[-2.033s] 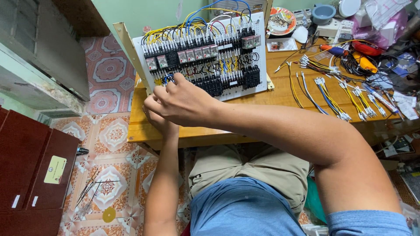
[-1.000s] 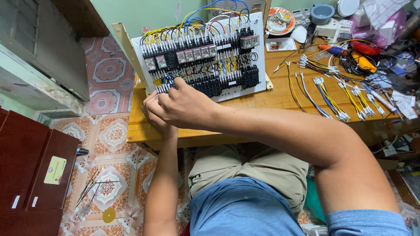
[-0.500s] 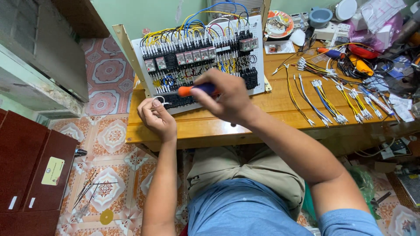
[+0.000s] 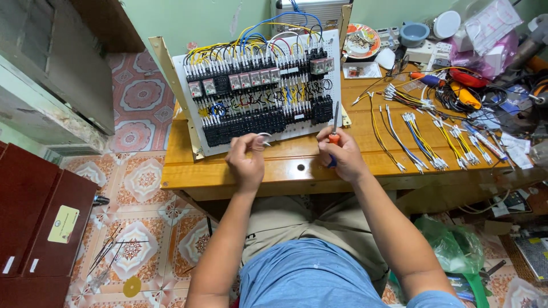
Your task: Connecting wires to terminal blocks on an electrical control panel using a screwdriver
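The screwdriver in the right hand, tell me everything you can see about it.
The screwdriver has a thin dark metal shaft and an orange handle with a blue end showing below the fist. The right hand grips the handle, holding it nearly upright, tip upward near the lower right edge of the white wiring panel, above the wooden table. The tip itself is too small to make out.
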